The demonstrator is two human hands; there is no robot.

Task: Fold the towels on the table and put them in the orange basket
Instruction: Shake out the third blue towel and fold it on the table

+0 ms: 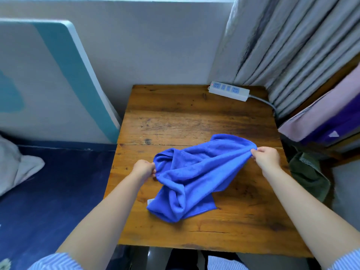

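My left hand [143,168] pinched one edge of the blue towel [194,176], which lay crumpled mid-worktop [175,117], while my right hand [266,156] pinched the far edge, apparently to stretch it flat for folding.

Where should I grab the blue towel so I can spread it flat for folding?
Probably by its outer edge, coming from both sides. The blue towel lies bunched and twisted on the table; the left hand and right hand already pinch opposite ends, so sliding along that edge to the corners should pull out the twist.
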